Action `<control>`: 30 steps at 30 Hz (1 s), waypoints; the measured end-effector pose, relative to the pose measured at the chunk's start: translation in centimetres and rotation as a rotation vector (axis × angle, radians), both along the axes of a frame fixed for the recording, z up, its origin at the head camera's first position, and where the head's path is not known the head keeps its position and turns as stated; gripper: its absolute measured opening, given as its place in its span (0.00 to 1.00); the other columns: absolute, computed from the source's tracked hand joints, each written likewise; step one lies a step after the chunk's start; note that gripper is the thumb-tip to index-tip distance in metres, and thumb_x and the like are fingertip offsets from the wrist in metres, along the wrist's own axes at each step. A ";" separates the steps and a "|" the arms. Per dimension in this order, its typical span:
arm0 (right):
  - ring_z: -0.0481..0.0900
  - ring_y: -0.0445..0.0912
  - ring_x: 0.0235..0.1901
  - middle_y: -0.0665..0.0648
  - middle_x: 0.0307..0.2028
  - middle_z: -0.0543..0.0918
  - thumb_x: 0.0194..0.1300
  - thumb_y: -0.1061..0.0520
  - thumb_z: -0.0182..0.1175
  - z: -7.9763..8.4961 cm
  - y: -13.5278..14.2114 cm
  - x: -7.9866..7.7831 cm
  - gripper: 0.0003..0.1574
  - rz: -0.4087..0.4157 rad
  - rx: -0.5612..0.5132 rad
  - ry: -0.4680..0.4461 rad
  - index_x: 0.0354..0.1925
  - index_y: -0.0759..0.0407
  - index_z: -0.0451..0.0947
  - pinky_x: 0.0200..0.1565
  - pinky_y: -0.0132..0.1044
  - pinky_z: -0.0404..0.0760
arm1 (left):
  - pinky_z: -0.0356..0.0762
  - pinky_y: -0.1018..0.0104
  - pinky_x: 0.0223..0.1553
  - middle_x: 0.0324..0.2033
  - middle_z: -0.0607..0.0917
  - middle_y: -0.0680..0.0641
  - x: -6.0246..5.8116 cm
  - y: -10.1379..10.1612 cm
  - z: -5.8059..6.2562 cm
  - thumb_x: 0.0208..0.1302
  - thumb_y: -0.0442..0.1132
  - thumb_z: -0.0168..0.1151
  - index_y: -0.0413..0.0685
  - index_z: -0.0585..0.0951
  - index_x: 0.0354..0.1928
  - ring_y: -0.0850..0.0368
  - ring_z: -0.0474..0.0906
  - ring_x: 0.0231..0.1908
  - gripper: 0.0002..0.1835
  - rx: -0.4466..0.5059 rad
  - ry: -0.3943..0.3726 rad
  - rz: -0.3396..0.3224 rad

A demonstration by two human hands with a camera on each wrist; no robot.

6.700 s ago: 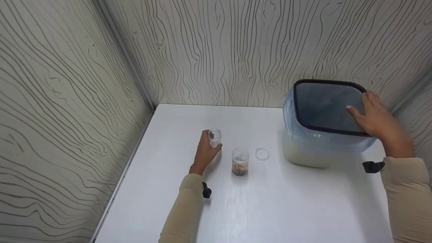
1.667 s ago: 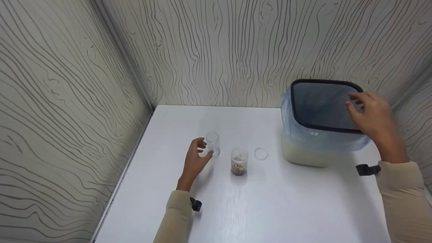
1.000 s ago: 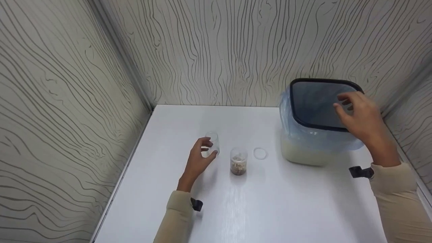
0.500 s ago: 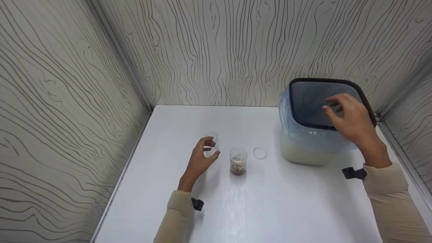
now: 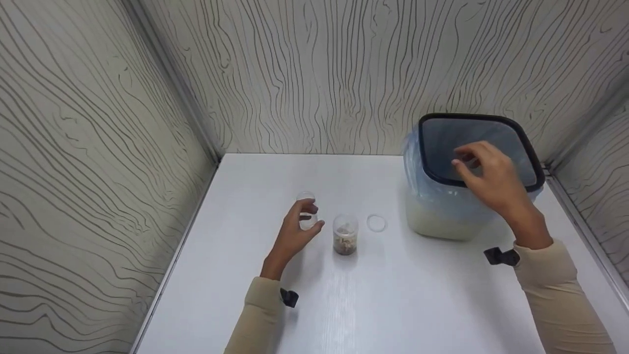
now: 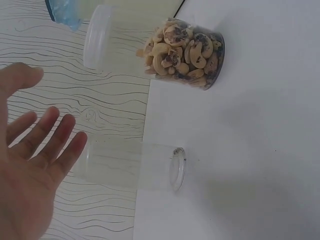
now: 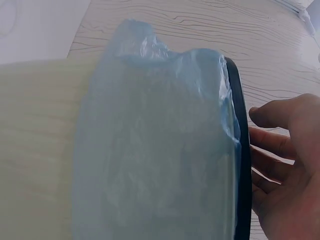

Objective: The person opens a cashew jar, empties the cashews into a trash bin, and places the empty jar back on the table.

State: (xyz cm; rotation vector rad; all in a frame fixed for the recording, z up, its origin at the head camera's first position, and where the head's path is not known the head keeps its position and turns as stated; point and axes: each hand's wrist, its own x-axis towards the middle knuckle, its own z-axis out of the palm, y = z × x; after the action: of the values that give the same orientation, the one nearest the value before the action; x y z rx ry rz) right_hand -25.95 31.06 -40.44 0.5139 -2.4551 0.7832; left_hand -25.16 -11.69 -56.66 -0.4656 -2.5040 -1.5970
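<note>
Item one: a clear, colourless cylindrical jar (image 6: 115, 165), standing upright on the white tabletop (image 5: 383, 300) near the centre of the head view; in my left wrist view its long axis runs left to right across the lower half, base to the right with a few dark specks, other end to the left. Item two: a clear cylindrical jar of cashew nuts (image 5: 345, 241), upright, just right of the first; a whitish band tops it at upper left of the left wrist view, whether lid or rim I cannot tell. Item three: a thin, colourless ring (image 5: 376, 231), flat, right of the nuts. Item four: a pale yellow-green square bin (image 5: 437, 223) at right, its dark-rimmed opening upward, lined with a translucent blue plastic bag (image 5: 416, 179). My left hand (image 5: 294, 231), fingers spread, holds nothing and masks much of item one; contact I cannot tell. My right hand (image 5: 491, 177), loosely curved, thumb and fingers apart, holds nothing visible over the bin's opening; some fingertips are hidden behind the rim in the right wrist view.
</note>
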 end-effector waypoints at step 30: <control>0.79 0.54 0.49 0.63 0.49 0.86 0.67 0.67 0.71 -2.1 -5.3 0.0 0.15 0.105 -0.003 0.066 0.52 0.66 0.84 0.52 0.29 0.72 | 0.75 0.49 0.71 0.65 0.77 0.40 0.1 1.1 -0.4 0.67 0.40 0.74 0.43 0.63 0.78 0.45 0.75 0.69 0.43 0.015 -0.055 -0.128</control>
State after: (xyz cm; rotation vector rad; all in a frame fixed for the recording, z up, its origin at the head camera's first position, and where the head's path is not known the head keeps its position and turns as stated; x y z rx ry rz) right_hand -25.96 25.74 -42.54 0.6613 -2.3814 0.7990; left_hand -25.04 -10.62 -57.10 -0.5989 -2.5471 -1.6954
